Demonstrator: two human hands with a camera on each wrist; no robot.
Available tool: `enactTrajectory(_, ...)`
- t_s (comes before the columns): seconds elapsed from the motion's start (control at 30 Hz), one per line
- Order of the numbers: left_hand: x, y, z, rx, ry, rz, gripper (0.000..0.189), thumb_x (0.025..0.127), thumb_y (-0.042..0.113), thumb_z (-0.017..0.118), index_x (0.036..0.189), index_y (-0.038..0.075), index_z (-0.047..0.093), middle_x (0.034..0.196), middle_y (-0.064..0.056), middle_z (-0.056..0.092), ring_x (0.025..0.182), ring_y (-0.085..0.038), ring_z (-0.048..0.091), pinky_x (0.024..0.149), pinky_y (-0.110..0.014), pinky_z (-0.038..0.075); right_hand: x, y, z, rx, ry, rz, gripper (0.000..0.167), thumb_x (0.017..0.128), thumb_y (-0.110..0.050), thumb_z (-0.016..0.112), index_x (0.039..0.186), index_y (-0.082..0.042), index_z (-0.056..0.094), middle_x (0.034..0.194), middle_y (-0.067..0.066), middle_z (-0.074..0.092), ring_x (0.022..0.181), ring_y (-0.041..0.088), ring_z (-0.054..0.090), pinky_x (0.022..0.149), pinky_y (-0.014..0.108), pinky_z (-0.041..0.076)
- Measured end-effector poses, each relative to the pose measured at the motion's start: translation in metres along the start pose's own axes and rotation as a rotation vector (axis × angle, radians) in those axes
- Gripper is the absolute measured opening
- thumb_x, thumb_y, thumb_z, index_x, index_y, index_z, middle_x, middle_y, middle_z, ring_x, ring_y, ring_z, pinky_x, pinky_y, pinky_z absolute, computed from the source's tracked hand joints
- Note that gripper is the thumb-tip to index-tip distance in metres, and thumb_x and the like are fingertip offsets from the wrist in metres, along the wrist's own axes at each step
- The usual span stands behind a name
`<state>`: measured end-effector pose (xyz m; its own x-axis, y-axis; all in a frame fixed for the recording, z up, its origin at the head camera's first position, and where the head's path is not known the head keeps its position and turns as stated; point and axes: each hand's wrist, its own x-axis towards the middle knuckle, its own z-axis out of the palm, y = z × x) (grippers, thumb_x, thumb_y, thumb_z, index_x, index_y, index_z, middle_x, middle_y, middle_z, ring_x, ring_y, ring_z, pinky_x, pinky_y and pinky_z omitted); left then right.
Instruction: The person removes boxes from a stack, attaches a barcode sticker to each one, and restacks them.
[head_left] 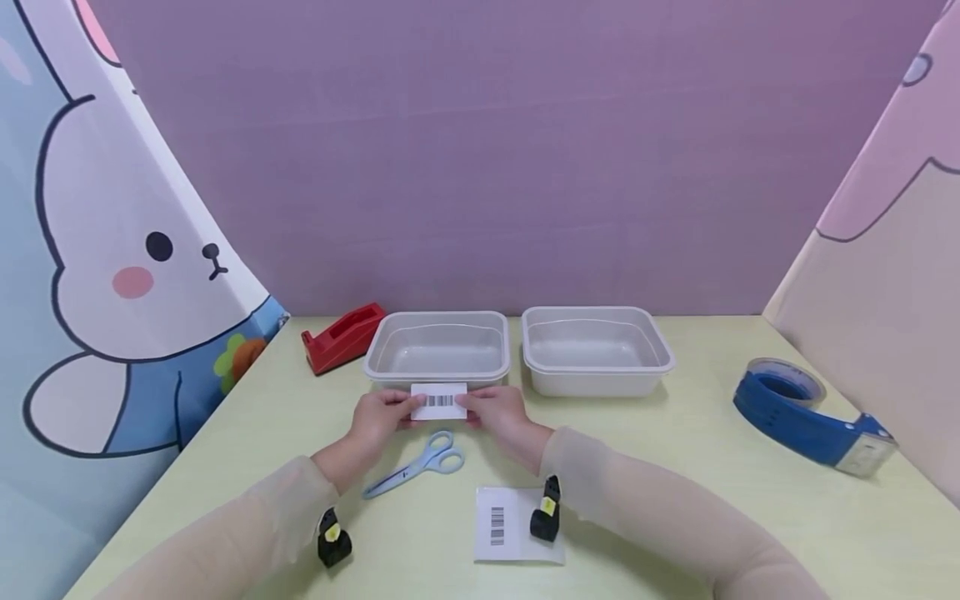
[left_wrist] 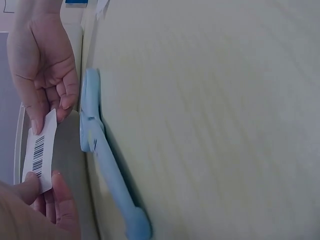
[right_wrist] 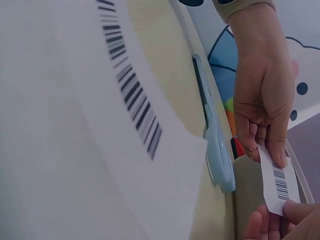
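Note:
A small white barcode label (head_left: 438, 402) is stretched between both hands, in front of the left white plastic container (head_left: 438, 375). The left hand (head_left: 378, 418) pinches its left end between thumb and fingers. At the other end, the right hand (head_left: 504, 417) pinches it the same way. In the left wrist view the label (left_wrist: 40, 152) appears slightly curved, its printed side facing up. Just below the hands lie light blue scissors (head_left: 423, 465), handles toward the container. A larger white sheet with a barcode (head_left: 497, 527) lies under the right wrist.
A second white container (head_left: 598, 383) stands to the right of the first. At the back left sits a red tape dispenser (head_left: 343, 337). A blue tape gun (head_left: 806, 421) with a roll of clear tape lies at the right. Purple cloth (head_left: 540, 150) hangs behind the table.

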<state>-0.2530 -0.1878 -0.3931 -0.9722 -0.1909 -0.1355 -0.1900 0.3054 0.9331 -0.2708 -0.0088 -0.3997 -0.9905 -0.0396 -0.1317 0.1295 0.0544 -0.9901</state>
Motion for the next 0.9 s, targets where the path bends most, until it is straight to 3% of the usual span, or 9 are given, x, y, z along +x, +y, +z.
enactTrajectory(0.47, 0.012, -0.004, -0.003, -0.051, 0.008, -0.007, 0.029, 0.093, 0.021, 0.065, 0.111, -0.002, 0.068, 0.108, -0.016, 0.068, 0.076, -0.011, 0.065, 0.073, -0.023, 0.059, 0.005, 0.003, 0.012, 0.035, 0.078, 0.017, 0.022, 0.083, -0.013, 0.075, 0.099, 0.002, 0.072, 0.078, 0.009, 0.072, 0.058, 0.011, 0.06, 0.057, 0.024, 0.056)
enactTrajectory(0.9, 0.014, -0.004, -0.001, -0.097, 0.043, -0.027, 0.036, 0.091, 0.026, 0.068, 0.111, -0.004, 0.067, 0.1, -0.014, 0.07, 0.067, -0.009, 0.064, 0.067, -0.021, 0.058, 0.007, 0.007, 0.018, 0.172, 0.122, 0.056, 0.025, 0.083, -0.017, 0.076, 0.099, 0.001, 0.071, 0.071, 0.008, 0.07, 0.052, 0.011, 0.058, 0.05, 0.023, 0.054)
